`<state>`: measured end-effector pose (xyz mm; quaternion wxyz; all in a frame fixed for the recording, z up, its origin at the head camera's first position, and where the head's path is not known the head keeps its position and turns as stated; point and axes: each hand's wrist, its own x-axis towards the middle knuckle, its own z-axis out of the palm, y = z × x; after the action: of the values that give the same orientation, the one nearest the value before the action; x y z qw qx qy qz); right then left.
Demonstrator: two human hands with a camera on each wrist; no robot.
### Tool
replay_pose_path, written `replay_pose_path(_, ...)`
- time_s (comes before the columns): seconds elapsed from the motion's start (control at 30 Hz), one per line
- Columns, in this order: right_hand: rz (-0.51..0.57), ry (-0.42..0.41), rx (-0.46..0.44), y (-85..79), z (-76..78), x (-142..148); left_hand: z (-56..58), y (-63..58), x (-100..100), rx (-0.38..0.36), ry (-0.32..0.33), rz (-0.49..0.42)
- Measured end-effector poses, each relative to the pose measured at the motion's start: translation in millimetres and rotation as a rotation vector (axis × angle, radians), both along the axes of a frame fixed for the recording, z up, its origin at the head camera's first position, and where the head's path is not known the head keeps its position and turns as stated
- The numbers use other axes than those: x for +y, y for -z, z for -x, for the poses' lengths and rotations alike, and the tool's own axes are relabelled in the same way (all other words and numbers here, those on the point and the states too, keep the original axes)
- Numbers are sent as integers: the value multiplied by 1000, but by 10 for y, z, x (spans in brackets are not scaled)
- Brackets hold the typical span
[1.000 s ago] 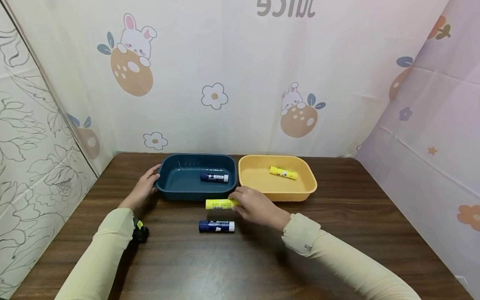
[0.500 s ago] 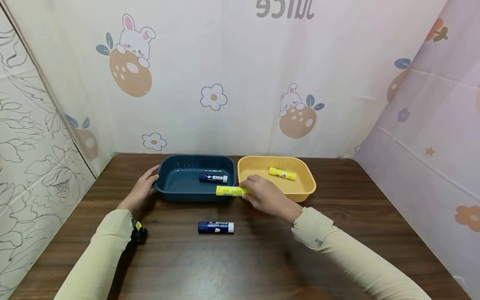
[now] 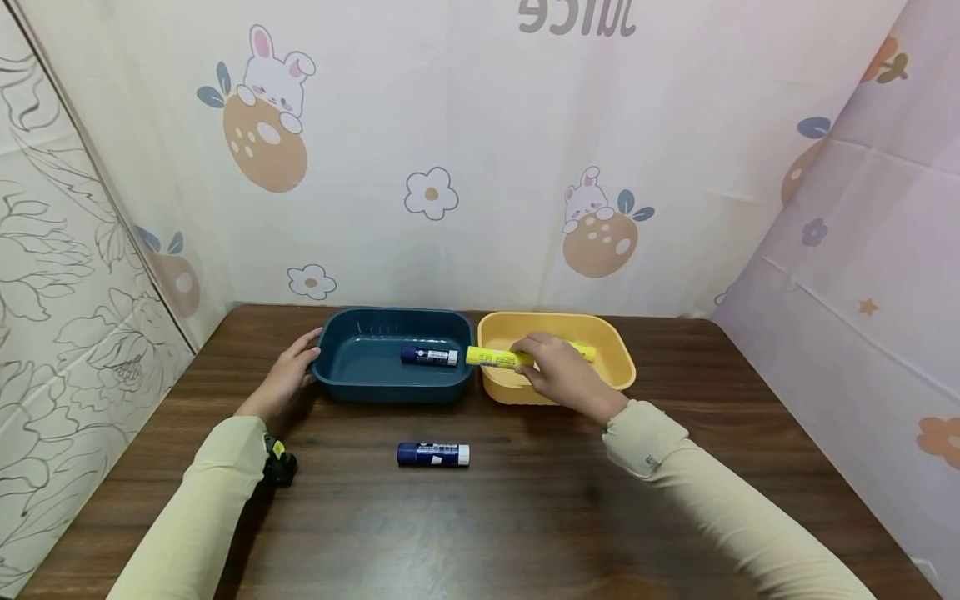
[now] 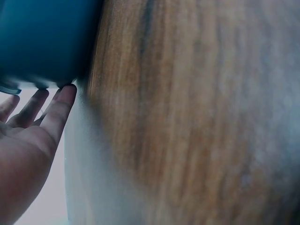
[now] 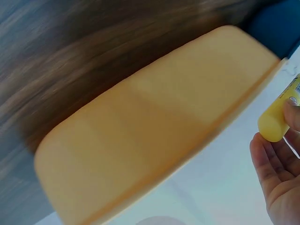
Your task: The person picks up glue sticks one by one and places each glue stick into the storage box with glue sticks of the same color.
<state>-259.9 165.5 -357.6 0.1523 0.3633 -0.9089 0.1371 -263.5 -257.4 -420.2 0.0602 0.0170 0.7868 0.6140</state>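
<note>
My right hand (image 3: 562, 371) pinches a yellow glue stick (image 3: 491, 357) by its right end, above the left part of the yellow bin (image 3: 618, 379). In the right wrist view the same glue stick (image 5: 276, 119) sits between thumb and fingers, above the bin's rim. A second yellow glue stick (image 3: 585, 350) lies in that bin, partly hidden by the hand. My left hand (image 3: 285, 375) touches the left wall of the dark blue bin (image 3: 390, 390); in the left wrist view its straight fingertips (image 4: 68, 93) meet the bin's side. A navy glue stick (image 3: 429, 356) with a white end lies in the blue bin.
Another navy glue stick (image 3: 433, 454) lies on the dark wooden table (image 3: 360, 517) in front of the bins. Both bins stand side by side near the table's back edge, before a printed curtain (image 3: 495, 125). A small black device (image 3: 280, 462) sits at the left wrist.
My right hand has carried the yellow glue stick up and to the right, from in front of the blue bin to over the yellow bin. The left hand has stayed at the blue bin.
</note>
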Motion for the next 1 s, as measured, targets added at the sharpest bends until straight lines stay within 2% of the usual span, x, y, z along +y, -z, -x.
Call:
replay_pose_path(0.2, 28, 41, -10, 63, 162, 156, -1, -1, -10, 4, 2, 4)
replay_pose_path(0.57, -11, 129, -76, 220, 422, 327, -2, -7, -3, -10, -3, -2)
replay_pose_path(1.0, -65, 169, -119, 365, 590, 399, 18, 15, -12, -10, -9, -27)
